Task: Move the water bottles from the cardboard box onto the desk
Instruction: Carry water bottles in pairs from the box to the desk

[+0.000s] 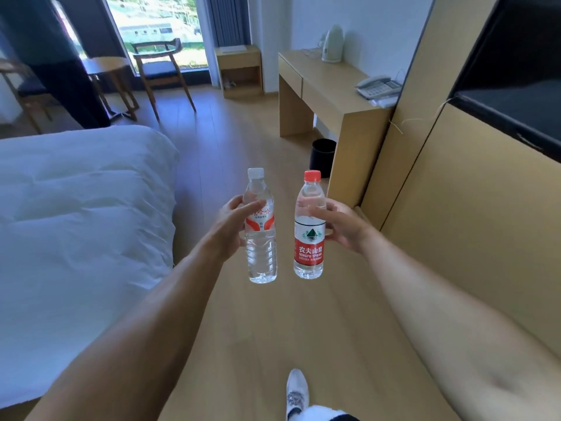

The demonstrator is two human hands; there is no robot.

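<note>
Carrying two bottles upright over the floor, we work from the left: the bed [76, 208] fills the near left, with a chair [161, 65] far off by the window. Our left hand [235, 221] wraps the white-capped bottle [261, 238] at its shoulder, fingers curled round the far side and thumb laid across the front. Just beside it, not touching, the red-capped bottle [309, 235] sits in our right hand [340, 226], fingers curled round its upper part above the red label. Farther right and well ahead stands the desk [328, 83], with a kettle [332, 44] at its far end, a phone [378, 86] nearer us, and a dark bin [323, 156] on the floor beside its leg.

We judge the task mid-way for this pair: both bottles are out of the cardboard box, which is not in view, and neither has reached the desk. Walking over and setting them down remains; whether more bottles wait in the box we cannot tell.
</note>
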